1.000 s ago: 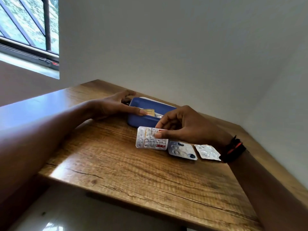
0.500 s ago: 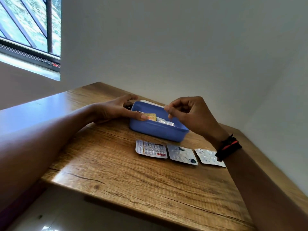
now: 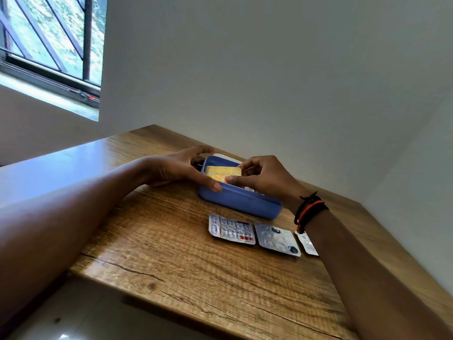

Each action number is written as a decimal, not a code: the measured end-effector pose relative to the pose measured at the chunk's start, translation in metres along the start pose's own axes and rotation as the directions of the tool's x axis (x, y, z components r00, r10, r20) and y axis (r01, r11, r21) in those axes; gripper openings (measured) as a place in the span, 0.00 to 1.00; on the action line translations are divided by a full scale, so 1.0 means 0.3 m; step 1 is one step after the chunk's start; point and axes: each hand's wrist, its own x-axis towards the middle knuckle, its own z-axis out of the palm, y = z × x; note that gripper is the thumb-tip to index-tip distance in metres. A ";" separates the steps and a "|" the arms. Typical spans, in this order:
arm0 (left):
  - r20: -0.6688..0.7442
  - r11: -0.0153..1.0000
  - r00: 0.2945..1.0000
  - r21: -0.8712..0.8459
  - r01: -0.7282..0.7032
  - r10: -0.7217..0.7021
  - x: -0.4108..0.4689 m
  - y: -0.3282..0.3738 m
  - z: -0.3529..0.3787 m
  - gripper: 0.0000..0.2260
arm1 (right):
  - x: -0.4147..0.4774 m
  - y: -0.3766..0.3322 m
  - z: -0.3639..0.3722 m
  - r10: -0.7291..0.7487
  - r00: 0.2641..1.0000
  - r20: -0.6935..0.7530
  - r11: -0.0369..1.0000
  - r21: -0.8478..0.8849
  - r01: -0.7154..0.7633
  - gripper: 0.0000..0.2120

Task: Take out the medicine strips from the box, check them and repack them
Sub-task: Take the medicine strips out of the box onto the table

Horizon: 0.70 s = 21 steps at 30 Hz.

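My right hand (image 3: 263,176), empty a moment ago, now pinches a gold strip (image 3: 221,173) above the box (image 3: 241,201); my left hand (image 3: 180,168) still grips the box's end.

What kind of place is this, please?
Probably a room in a home: a wooden table pushed into a corner of plain white walls, beside a barred window with greenery outside.

Table (image 3: 196,273): wood-grain top, semi-gloss with glare patches; box (image 3: 241,202): smooth matt blue plastic; three strips (image 3: 231,229) on table: shiny silver foil, blistered; gold strip (image 3: 221,173): glossy foil; wristbands (image 3: 309,210): black and red cord; wall (image 3: 269,69): matt.
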 end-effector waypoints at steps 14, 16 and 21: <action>0.022 0.989 0.998 -0.134 -0.059 0.063 0.021 -0.030 -0.004 0.31 | -0.155 0.124 -0.149 0.047 0.936 -0.348 0.844 0.515 0.149 0.22; 0.025 0.987 0.998 -0.150 -0.052 0.057 0.021 -0.031 -0.006 0.32 | -0.163 0.126 -0.153 0.010 0.920 -0.392 0.845 0.495 0.202 0.17; 0.021 0.994 1.000 -0.108 -0.019 0.021 0.012 -0.015 -0.005 0.32 | -0.176 0.119 -0.138 -0.337 0.769 -0.543 0.920 -0.017 0.392 0.10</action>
